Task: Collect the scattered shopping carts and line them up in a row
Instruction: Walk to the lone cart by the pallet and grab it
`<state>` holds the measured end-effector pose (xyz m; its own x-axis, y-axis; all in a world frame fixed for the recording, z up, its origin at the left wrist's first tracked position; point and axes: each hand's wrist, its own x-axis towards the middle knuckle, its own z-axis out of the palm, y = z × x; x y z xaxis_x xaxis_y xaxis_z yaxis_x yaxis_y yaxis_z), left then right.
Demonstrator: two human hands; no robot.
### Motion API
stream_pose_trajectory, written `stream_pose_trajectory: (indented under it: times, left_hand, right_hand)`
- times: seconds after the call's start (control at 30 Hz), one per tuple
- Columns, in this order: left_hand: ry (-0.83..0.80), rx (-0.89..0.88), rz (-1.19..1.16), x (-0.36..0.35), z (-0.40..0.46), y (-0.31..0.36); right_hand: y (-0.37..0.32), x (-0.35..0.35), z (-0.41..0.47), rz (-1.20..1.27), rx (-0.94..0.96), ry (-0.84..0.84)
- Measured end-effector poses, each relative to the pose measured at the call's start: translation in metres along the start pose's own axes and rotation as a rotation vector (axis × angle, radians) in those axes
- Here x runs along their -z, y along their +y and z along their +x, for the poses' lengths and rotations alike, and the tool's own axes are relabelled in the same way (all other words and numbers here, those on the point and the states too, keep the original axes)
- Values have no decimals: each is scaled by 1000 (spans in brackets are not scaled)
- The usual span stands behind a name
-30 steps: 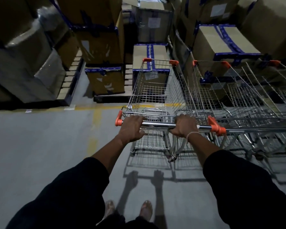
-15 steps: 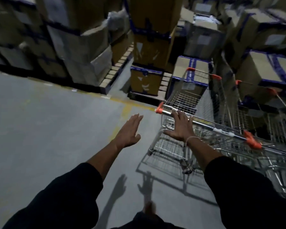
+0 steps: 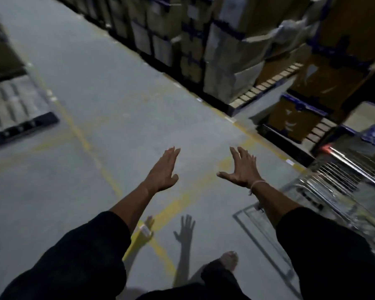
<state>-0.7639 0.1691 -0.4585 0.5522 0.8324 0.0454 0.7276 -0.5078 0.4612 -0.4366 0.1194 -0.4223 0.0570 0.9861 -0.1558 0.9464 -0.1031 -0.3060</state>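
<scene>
A wire shopping cart [image 3: 342, 180] with an orange handle end stands at the right edge of the view, blurred and partly cut off. Both of my hands are off it and held out over the grey floor. My left hand [image 3: 164, 171] is flat with fingers together and holds nothing. My right hand [image 3: 239, 169] is spread, thumb out, also holding nothing, a little left of the cart. A thin band circles my right wrist.
Stacked cardboard boxes on pallets [image 3: 230, 61] line the far right side of the aisle. A flat pallet [image 3: 15, 111] lies at the left. Yellow floor lines [image 3: 82, 139] cross the grey concrete floor [image 3: 95, 72] ahead. My foot [image 3: 227, 260] shows below.
Both hands came off the cart handle, the left first, then the right. My view has swung left, so the carts slid to the right edge and the open aisle now fills the frame.
</scene>
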Motion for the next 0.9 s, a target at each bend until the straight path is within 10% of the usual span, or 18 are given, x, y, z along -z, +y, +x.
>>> stream_pose_trajectory:
  times: [0.9]
  left_hand:
    - [463, 946, 81, 175, -305, -291]
  right_hand:
    - [-520, -155, 201, -68, 879, -342]
